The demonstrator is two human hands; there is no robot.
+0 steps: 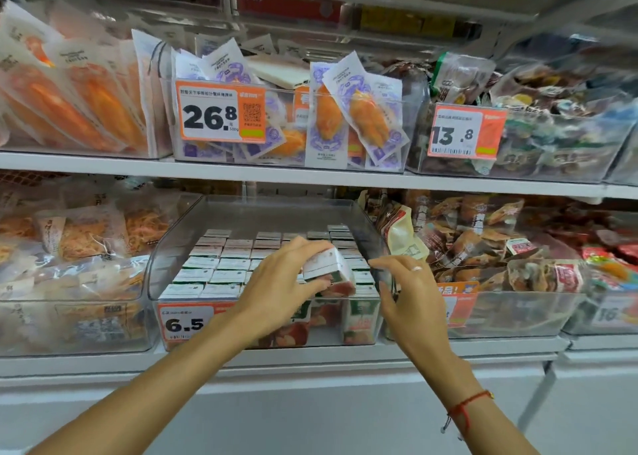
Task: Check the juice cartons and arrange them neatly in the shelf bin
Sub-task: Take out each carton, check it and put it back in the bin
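- On the lower shelf, centre: clear shelf bin [172,247] pulled forward, packed with rows of small juice cartons [221,264] standing upright, white tops showing
- left hand [286,282] over the bin's front right area, fingers curled round one carton [328,268] and gripping it; that carton is tilted, raised above the tops of the packed rows
- right hand [404,292] just right of the held carton, near the bin's right wall; fingers loosely spread and bent, holding nothing; ring on one finger, red cord [466,406] on the wrist
- can't tell whether the right fingertips touch the bin wall
- orange price tag [186,323] reading 6.5 on the bin front, partly behind the left forearm
- bin to the left holds pale snack bags [79,240]; bin to the right holds brown and red snack packets [483,240]
- upper shelf: bin with purple-and-white pouches [359,109] and a 26.8 tag [217,113]; next bin right carries a 13.8 tag [466,132]
- edges of the frame blurred, text on the cartons not readable
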